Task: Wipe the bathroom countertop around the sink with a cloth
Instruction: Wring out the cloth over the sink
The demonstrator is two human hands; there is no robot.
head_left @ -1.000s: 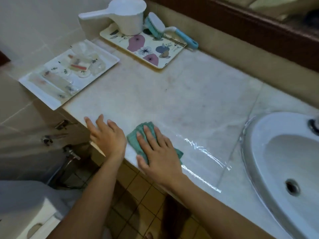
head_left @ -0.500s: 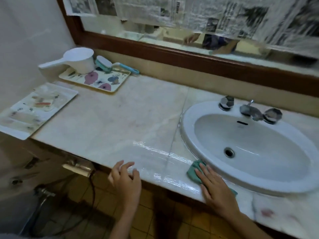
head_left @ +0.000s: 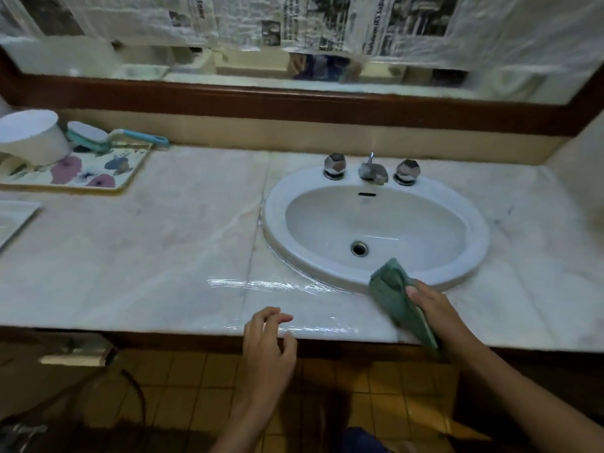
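A pale marble countertop (head_left: 157, 256) runs across the view, with a white oval sink (head_left: 376, 230) set into it right of centre. My right hand (head_left: 434, 312) holds a green cloth (head_left: 397, 299) against the counter at the sink's front rim; the cloth's tail hangs over the counter's front edge. My left hand (head_left: 269, 341) rests at the front edge, left of the cloth, fingers loosely curled, holding nothing. A wet streak (head_left: 271, 284) shines on the marble between the two hands.
A chrome tap (head_left: 372, 171) with two knobs stands behind the basin. A flowered tray (head_left: 98, 174) at the back left carries a white scoop (head_left: 31, 135) and a teal brush (head_left: 108, 137). A white tray (head_left: 14, 220) overhangs the far left. A mirror hangs above.
My right hand slid the cloth rightwards along the front of the counter, from the left part to the sink's front rim. My left hand followed along the edge. The view swung right.
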